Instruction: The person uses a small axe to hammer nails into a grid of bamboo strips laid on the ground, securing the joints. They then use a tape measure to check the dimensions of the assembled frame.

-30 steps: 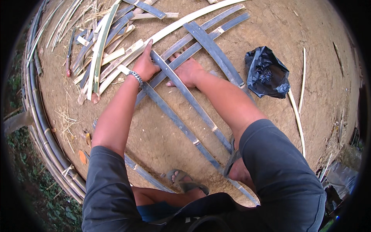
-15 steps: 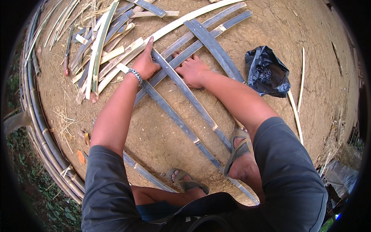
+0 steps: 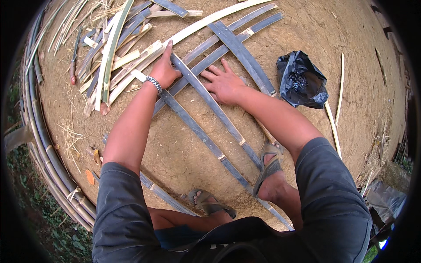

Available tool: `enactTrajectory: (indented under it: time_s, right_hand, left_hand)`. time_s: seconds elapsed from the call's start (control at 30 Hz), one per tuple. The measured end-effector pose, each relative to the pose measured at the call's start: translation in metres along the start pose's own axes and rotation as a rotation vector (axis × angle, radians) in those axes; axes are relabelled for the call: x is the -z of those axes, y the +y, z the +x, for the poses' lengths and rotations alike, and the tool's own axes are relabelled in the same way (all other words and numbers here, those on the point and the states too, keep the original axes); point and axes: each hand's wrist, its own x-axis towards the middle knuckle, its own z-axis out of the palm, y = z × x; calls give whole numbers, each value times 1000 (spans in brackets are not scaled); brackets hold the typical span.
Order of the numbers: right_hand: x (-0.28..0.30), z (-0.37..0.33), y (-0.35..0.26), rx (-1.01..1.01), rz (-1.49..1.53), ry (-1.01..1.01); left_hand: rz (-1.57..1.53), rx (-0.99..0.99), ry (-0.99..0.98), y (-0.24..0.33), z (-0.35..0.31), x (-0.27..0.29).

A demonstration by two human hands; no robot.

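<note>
My left hand (image 3: pixel 165 73) rests beside the upper end of a long dark bamboo slat (image 3: pixel 210 101). Its index finger points away from me and its thumb reaches to the slat's edge; the other fingers are hidden. Fingers spread, my right hand (image 3: pixel 225 84) lies open on the ground, fingertips close to a crossing bamboo slat (image 3: pixel 218 53). A second long slat (image 3: pixel 193 126) starts under my left hand and runs towards my right foot. Beyond my right hand, a wider short slat (image 3: pixel 242 57) lies across the two crossing slats. Small nail heads dot the long slats.
A black plastic bag (image 3: pixel 290 70) holding nails stands open at right. A knife (image 3: pixel 73 69) and a pile of split bamboo (image 3: pixel 118 52) lie at far left. Bamboo poles (image 3: pixel 46 136) edge the dirt ground. My sandalled feet (image 3: pixel 276 175) stand near the slats.
My right hand has drawn back slightly from the crossing slat to the right, and its fingers are now spread wider. My left hand stays at the slat's end.
</note>
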Motion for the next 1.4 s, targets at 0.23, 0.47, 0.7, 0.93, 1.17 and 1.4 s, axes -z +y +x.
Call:
enactTrajectory:
  time_s: [0.23, 0.47, 0.7, 0.93, 1.17, 1.4]
  right_hand:
    - [-5, -1, -4, -32, 16, -16]
    - [-12, -10, 3, -15, 38, 81]
    - [-20, -73, -3, -101, 225, 505]
    - [-52, -177, -46, -418, 344, 418]
    - [-81, -178, -44, -703, 306, 129]
    - [-48, -180, -71, -523, 787, 342]
  left_hand:
    - [-14, 20, 6, -10, 5, -9]
    - [-23, 51, 20, -4, -1, -6]
    - [221, -55, 202, 13, -34, -9]
    - [451, -163, 221, 10, -71, -44]
    - [575, -48, 115, 23, -72, -41]
    - [557, -18, 128, 21, -73, -40]
